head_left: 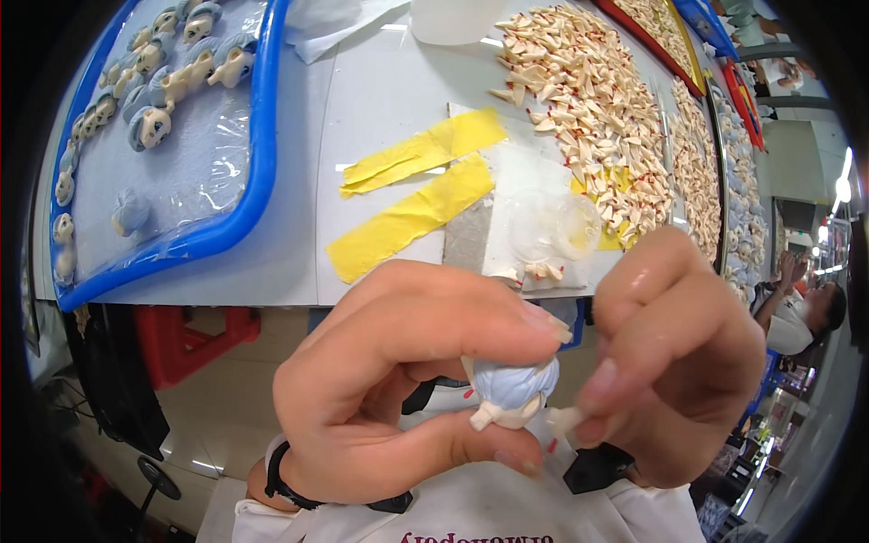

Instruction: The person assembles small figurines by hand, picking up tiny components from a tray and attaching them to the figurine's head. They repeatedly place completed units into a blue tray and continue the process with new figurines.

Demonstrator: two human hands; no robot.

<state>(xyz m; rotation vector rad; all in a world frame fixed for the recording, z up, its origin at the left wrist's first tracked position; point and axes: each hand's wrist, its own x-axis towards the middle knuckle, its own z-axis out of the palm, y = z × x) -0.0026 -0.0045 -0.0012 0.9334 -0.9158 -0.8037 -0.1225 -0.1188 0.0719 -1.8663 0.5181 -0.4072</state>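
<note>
My left hand (389, 380) grips a small doll head (514, 391) with pale blue moulded hair between thumb and fingers. A cream pointed piece with a red tip sticks out on the head's left side. Close to the head's right side, my right hand (674, 362) pinches a small cream ear-shaped piece (563, 422) with a red tip between thumb and forefinger. A narrow gap seems to lie between that piece and the head. Both hands are in front of the table's near edge, above my lap.
A blue-rimmed tray (262, 136) with several doll heads stands at left. A pile of cream, red-tipped pieces (597, 109) covers the right. Yellow tape strips (412, 217) and a clear small cup (577, 226) lie between. A red stool (195, 344) stands below; another person (801, 317) sits far right.
</note>
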